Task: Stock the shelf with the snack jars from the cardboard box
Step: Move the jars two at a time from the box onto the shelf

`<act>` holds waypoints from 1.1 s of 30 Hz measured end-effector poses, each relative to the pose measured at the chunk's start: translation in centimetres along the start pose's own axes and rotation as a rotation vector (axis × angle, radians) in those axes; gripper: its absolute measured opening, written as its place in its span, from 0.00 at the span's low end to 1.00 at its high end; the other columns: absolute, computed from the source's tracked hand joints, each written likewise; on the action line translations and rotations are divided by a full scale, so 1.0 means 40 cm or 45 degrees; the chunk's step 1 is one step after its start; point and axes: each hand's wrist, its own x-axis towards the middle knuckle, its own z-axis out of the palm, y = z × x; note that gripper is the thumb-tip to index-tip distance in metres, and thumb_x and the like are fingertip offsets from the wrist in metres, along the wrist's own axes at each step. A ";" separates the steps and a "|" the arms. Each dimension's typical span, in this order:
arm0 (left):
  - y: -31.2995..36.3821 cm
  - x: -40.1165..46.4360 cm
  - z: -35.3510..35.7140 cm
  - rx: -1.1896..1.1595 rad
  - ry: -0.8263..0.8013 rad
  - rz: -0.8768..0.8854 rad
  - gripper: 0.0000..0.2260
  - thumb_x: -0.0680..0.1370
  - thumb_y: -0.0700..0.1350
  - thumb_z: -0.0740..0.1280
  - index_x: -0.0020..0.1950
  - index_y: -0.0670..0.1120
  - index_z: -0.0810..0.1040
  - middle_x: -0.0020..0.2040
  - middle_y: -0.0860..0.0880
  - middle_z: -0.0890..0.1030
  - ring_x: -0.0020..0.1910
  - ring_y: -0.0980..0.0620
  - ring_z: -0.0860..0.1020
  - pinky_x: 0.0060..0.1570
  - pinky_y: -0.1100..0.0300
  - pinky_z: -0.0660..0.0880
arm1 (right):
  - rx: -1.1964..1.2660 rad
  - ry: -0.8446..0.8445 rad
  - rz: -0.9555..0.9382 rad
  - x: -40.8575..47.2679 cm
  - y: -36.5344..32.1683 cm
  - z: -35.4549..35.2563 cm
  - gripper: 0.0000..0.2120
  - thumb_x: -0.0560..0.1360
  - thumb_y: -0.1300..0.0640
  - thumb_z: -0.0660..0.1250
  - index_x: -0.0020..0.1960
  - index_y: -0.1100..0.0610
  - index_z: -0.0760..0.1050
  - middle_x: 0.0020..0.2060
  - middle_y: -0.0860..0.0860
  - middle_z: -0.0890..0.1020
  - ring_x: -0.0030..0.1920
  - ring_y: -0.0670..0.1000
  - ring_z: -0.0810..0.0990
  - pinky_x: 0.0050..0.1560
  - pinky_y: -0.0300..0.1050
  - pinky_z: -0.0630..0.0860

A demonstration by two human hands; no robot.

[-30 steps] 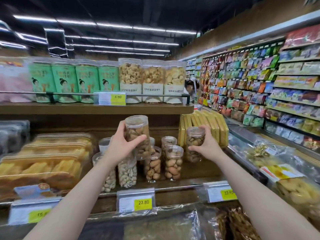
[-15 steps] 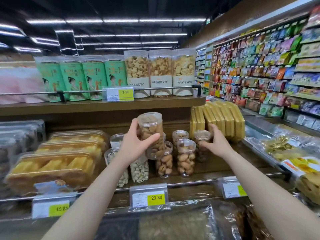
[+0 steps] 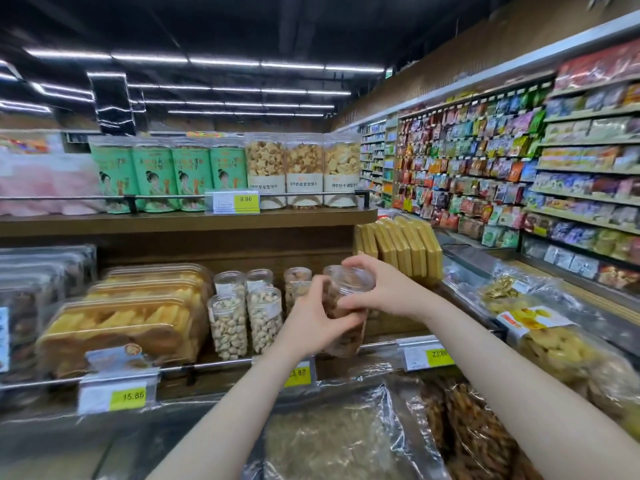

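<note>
Both hands, left hand (image 3: 313,318) & right hand (image 3: 377,291), clamped on one nut jar (image 3: 346,306), tilted above middle shelf (image 3: 194,367) front edge. Several jars (image 3: 228,325) already stocked; this one not yet set down. Cardboard box not in view, so remaining count unknown.

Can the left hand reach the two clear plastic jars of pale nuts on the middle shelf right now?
Probably not at once: the left hand and right hand both grip a clear jar of brown snacks. The pale-nut jars stand unblocked to its left.
</note>
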 end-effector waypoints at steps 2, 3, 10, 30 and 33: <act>0.005 0.011 0.006 -0.001 -0.151 -0.007 0.24 0.68 0.63 0.70 0.59 0.59 0.68 0.55 0.57 0.80 0.51 0.62 0.78 0.52 0.62 0.75 | -0.031 0.001 0.029 -0.009 0.010 -0.029 0.30 0.65 0.46 0.75 0.64 0.46 0.68 0.60 0.44 0.72 0.58 0.45 0.72 0.51 0.39 0.72; 0.005 0.022 0.009 0.003 -0.222 -0.003 0.18 0.71 0.62 0.68 0.58 0.60 0.69 0.55 0.56 0.80 0.51 0.62 0.78 0.51 0.63 0.75 | -0.050 0.006 0.047 -0.011 0.018 -0.048 0.30 0.66 0.47 0.75 0.64 0.47 0.68 0.61 0.45 0.71 0.58 0.45 0.71 0.49 0.38 0.69; -0.033 0.171 0.041 0.643 -0.136 0.217 0.18 0.78 0.58 0.59 0.65 0.51 0.70 0.61 0.50 0.77 0.58 0.52 0.75 0.53 0.55 0.75 | -0.149 0.174 0.224 0.068 0.148 -0.199 0.31 0.65 0.48 0.76 0.64 0.50 0.69 0.59 0.48 0.71 0.57 0.48 0.70 0.53 0.42 0.67; -0.180 0.279 0.157 1.193 0.024 0.449 0.24 0.77 0.56 0.59 0.70 0.45 0.69 0.70 0.43 0.71 0.69 0.46 0.69 0.62 0.50 0.71 | -0.132 0.381 0.485 0.290 0.489 -0.152 0.41 0.68 0.50 0.74 0.74 0.57 0.57 0.71 0.56 0.67 0.68 0.57 0.68 0.65 0.49 0.66; -0.136 0.269 0.143 1.273 -0.061 0.431 0.26 0.79 0.57 0.56 0.74 0.46 0.61 0.75 0.44 0.64 0.74 0.47 0.59 0.73 0.48 0.53 | -0.193 0.316 0.523 0.268 0.450 -0.173 0.44 0.68 0.50 0.74 0.75 0.57 0.53 0.73 0.58 0.63 0.70 0.58 0.65 0.68 0.52 0.64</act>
